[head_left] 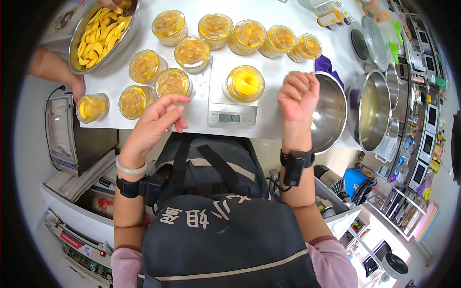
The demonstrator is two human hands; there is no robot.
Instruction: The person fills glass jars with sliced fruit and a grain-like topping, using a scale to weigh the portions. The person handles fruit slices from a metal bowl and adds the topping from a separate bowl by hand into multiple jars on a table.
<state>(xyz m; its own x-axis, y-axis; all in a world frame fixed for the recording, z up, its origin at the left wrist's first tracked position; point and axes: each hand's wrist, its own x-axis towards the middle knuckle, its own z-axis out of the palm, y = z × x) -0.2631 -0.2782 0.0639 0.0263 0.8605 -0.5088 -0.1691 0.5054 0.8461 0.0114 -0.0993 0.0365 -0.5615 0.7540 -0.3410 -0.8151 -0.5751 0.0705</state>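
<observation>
A glass jar of yellow peach slices (244, 83) stands on a white digital scale (232, 118) in front of me. To the left of the scale, near the table's front edge, my left hand (161, 115) hovers with its fingers stretched out and apart, empty. It is close to a filled jar (173, 83). My right hand (297, 98) is raised right of the scale, beside a steel bowl (331, 113). Its fingers are curled in loosely, and nothing shows in them. Several more filled glass jars (192, 54) stand behind and left of the scale.
At the far left, another person's hand (78, 88) is by a tilted jar of peach slices (92, 107); a hand also reaches into a large steel bowl (120, 52) of slices. Another deep steel bowl (370, 110) with liquid stands right. Bottles (331, 18) and a purple cloth (328, 68) lie beyond.
</observation>
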